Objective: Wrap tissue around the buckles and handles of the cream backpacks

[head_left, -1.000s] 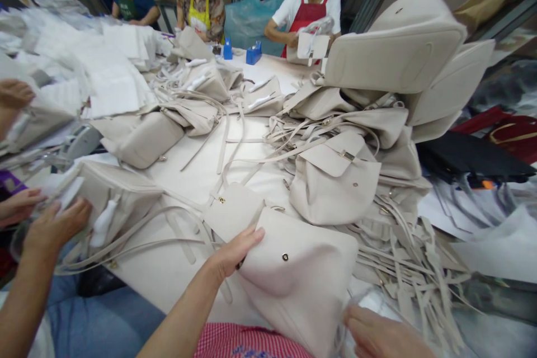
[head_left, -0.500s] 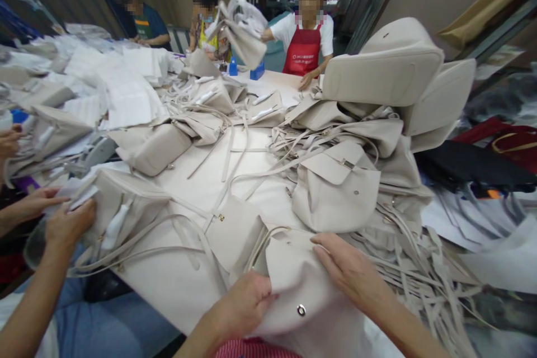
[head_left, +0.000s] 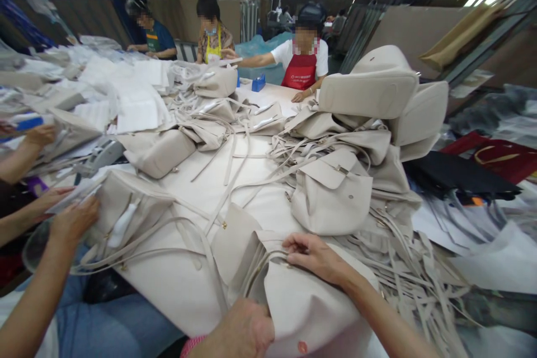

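A cream leather backpack [head_left: 310, 307] lies at the near edge of the table, right in front of me. My right hand [head_left: 314, 257] rests on its upper rim, fingers curled around the mouth of the bag beside a pale strap. My left hand [head_left: 243, 330] is at the bottom edge of the view, closed on the bag's lower left side. The bag's open flap [head_left: 230, 240] lies spread on the table to the left.
A heap of cream backpacks [head_left: 335, 190] and loose straps [head_left: 415, 274] fills the right. A co-worker's hands [head_left: 71, 218] at left hold another bag [head_left: 126, 207]. Three people work at the far end. White sheets [head_left: 134, 100] are stacked at back left.
My right hand slid left from the bag's front to its top rim. My left hand dropped lower on the bag. The view tilted up, and the far person set down a raised bag.
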A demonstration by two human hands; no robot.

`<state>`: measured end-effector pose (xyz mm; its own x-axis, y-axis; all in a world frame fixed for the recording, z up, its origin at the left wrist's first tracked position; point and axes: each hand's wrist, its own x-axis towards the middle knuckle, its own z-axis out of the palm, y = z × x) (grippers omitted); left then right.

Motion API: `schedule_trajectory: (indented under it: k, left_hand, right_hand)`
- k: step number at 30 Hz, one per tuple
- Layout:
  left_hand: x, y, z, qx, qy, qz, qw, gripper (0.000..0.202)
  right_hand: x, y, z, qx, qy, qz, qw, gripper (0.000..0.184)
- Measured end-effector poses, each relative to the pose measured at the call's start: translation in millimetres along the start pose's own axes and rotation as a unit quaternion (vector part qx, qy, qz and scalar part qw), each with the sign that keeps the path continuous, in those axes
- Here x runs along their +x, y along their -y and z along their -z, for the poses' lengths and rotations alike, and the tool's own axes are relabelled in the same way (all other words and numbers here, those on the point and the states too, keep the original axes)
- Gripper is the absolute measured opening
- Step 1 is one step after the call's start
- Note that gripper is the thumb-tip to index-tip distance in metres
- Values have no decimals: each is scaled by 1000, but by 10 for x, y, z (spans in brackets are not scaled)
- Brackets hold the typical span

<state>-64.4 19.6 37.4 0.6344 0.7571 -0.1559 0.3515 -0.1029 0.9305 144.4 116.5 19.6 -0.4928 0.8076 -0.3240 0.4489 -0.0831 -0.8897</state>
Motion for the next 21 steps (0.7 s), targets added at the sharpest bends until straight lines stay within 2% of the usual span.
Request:
schedule_trajectory:
  k: [3,5,7,8,9,11,13,17,21]
  left_hand:
    - [-121,-81,171,120,36,-3,992,12]
    - [-131,-154,341,132,-15,-4,991,16]
    - [-47,-207,475,95,-110,-20,989,18]
    - [25,-219,508,83,-139,-34,986,19]
    - [108,-219,513,79,-143,-51,985,20]
    - [271,-193,439,89,-98,-80,988,24]
    - [383,-154,292,92,-61,-73,991,20]
    - [392,-120,22,58,-88,-19,994,12]
    - [297,-164,-56,29,-90,-20,995,12]
  right_hand:
    - [-121,21,-109,87,-41,-14,995,17]
    - [-216,45,-177,132,-60,-10,989,17]
    - [-317,61,-240,181,-72,-7,981,22]
    - [-369,64,-270,207,-75,-6,976,24]
    - [-420,64,-299,230,-76,-5,970,26]
    - [-523,55,-351,265,-78,-4,961,28]
    - [-623,39,-398,286,-88,-8,954,30]
    - [-794,13,-473,297,-128,-20,946,29]
    - [-924,19,-499,302,-131,-35,944,26]
